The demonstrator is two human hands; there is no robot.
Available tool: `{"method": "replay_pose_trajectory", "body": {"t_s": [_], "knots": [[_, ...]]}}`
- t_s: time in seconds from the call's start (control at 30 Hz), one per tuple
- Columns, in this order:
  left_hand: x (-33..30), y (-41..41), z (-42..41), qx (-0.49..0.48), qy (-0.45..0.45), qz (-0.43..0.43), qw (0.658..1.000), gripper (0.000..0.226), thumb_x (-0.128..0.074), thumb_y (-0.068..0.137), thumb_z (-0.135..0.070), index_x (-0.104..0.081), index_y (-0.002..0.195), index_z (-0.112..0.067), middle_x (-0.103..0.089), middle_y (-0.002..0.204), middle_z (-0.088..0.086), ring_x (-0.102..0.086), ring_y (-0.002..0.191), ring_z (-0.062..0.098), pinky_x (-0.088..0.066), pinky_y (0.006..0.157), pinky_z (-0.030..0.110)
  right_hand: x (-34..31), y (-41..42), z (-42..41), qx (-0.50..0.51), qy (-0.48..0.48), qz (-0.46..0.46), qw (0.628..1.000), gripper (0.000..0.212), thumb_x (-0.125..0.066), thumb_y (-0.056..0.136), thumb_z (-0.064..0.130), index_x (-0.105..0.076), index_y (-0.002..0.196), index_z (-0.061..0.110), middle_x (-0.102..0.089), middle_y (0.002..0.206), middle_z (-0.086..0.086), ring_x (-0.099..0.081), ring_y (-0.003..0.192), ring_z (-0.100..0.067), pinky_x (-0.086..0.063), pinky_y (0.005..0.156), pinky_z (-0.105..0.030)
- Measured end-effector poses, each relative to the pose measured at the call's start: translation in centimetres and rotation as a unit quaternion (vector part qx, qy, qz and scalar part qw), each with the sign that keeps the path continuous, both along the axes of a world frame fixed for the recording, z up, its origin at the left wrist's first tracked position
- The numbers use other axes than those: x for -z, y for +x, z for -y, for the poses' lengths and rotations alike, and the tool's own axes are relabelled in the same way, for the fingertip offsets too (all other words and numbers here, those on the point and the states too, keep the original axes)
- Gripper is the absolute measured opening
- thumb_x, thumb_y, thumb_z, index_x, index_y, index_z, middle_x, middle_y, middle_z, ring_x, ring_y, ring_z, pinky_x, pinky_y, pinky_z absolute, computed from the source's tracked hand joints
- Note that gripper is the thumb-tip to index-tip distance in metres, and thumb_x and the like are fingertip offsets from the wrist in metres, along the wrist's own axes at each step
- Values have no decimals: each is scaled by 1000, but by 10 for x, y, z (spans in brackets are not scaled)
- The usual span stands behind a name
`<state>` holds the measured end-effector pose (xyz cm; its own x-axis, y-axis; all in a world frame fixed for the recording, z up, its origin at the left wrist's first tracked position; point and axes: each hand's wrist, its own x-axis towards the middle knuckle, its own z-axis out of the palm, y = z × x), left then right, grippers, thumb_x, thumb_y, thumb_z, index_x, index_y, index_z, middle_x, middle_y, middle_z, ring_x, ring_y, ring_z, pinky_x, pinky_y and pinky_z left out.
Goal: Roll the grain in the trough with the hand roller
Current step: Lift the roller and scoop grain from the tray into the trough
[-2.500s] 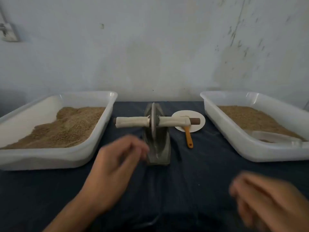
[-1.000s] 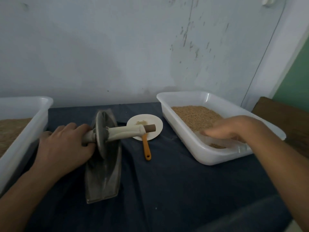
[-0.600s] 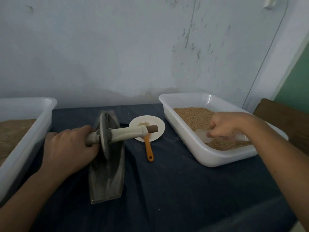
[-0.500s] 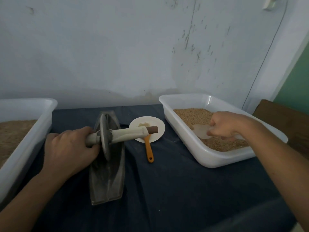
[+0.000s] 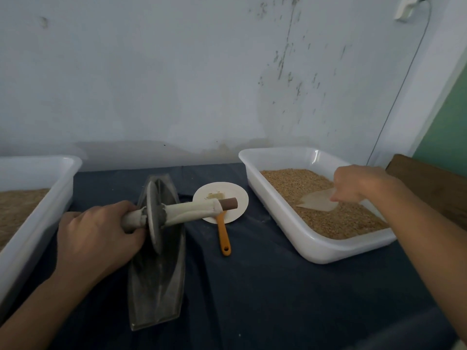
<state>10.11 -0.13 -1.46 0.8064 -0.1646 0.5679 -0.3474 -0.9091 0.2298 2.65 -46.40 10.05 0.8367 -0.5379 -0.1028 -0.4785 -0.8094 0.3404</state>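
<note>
Left hand (image 5: 97, 238) wrapped round the near handle of the roller (image 5: 161, 214), disc standing in the trough (image 5: 158, 276) at centre-left of the cloth; no grain visible in the trough. Looks heavy and rigid, likely stone or metal, best held by both cloth-wrapped handles, the far one free. Right hand (image 5: 358, 184) pinching a scoop (image 5: 317, 202) in the grain (image 5: 326, 215) of the right tub (image 5: 290, 223); no writing readable anywhere.

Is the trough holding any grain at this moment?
Cannot tell. The trough looks dark and bare below the roller, with no clear grain showing. The scoop sits in the right tub, gripped by the right hand.
</note>
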Motion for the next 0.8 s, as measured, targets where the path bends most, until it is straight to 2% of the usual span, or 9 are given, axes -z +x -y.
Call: {"method": "replay_pose_trajectory", "body": {"t_s": [0.07,0.13,0.2,0.27,0.37,0.5,0.63,0.8], "knots": [[-3,-4,2,-7,3,-4,1000,20,-65,77,-58,-68,85,-41,-44,57,-20,-48,57,12,-41,68,38,9,9,0,-14,41,-1,999,32,-66,97,43,-59,80,17,-64,92,-1,-63,88,-21,-52,87,-39],[-6,-7,3,-10,3,-16,1000,26,-57,75,-60,-68,85,-40,-45,58,-19,-61,63,20,-41,69,39,18,21,-4,-34,77,11,996,32,-67,98,44,-64,90,13,-66,100,-4,-65,93,-23,-54,89,-39],[-8,-10,5,-5,-1,-12,1000,20,-67,74,-56,-69,85,-39,-38,58,-22,-55,58,18,-39,67,37,25,32,-9,-51,120,27,991,32,-66,99,43,-68,102,11,-67,105,-5,-65,95,-22,-54,87,-37],[-7,-11,6,-4,2,-6,1000,19,-82,72,-47,-69,83,-39,-32,57,-25,-37,56,10,-38,66,36,31,42,-13,-65,150,45,986,30,-66,100,39,-69,100,9,-67,97,-4,-65,87,-18,-50,73,-31],[-4,-7,3,1,3,-10,1000,22,-85,71,-45,-68,83,-40,-35,57,-26,-28,57,2,-37,64,34,41,49,-12,-77,175,75,979,25,-68,100,34,-70,93,10,-65,90,-3,-62,79,-15,-41,63,-29],[-3,0,0,2,-9,-12,1000,19,-68,76,-57,-66,87,-42,-48,59,-22,-36,58,3,-37,62,33,47,47,3,-74,194,114,972,22,-68,100,33,-68,88,15,-65,89,0,-62,79,-14,-43,67,-31],[-5,1,0,-11,-33,-68,997,16,-74,83,-56,-67,94,-48,-56,62,-23,-36,59,-7,-35,63,32,47,36,19,-84,210,137,965,26,-67,100,36,-66,83,17,-64,83,-2,-58,71,-17,-41,65,-32],[-5,-2,0,-14,-80,-99,992,13,-71,86,-56,-66,96,-51,-60,67,-24,-42,63,-6,-37,63,32,52,22,32,-107,229,169,953,29,-61,103,38,-63,82,18,-62,77,-3,-54,65,-16,-40,61,-31]]}}
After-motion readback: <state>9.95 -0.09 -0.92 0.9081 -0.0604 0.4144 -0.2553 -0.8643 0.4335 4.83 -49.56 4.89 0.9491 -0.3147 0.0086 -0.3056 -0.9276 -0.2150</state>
